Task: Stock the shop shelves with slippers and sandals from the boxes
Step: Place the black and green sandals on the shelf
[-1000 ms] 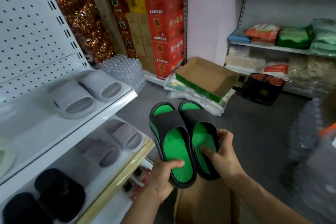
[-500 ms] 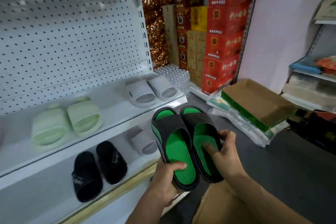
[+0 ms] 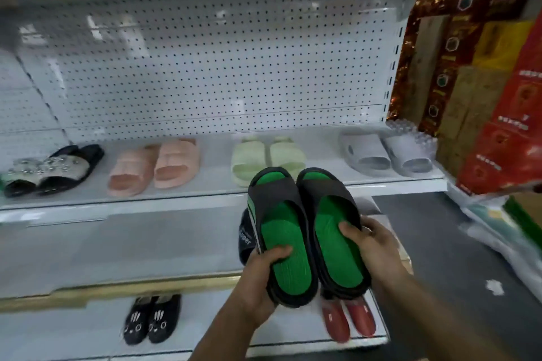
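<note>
I hold a pair of black slides with green footbeds side by side in front of the white shelf unit (image 3: 164, 202). My left hand (image 3: 261, 275) grips the heel of the left slide (image 3: 281, 243), thumb on the green footbed. My right hand (image 3: 372, 246) grips the right slide (image 3: 334, 231) from its outer side, thumb on the footbed. The pair hovers over the right part of the middle shelf (image 3: 117, 246), toes pointing at the pegboard back.
The upper shelf carries beaded black sandals (image 3: 47, 170), pink slides (image 3: 155, 167), pale green slides (image 3: 264, 155) and grey slides (image 3: 384, 152). A black slipper (image 3: 245, 237) lies partly hidden behind the held pair. Black cat-face slippers (image 3: 152, 319) and red slippers (image 3: 349, 319) sit on the bottom shelf. Stacked cartons (image 3: 481, 73) stand at right.
My view has swung left from the aisle to face the shelves squarely. Both hands keep the same hold on the green-and-black pair, now in front of the middle shelf.
</note>
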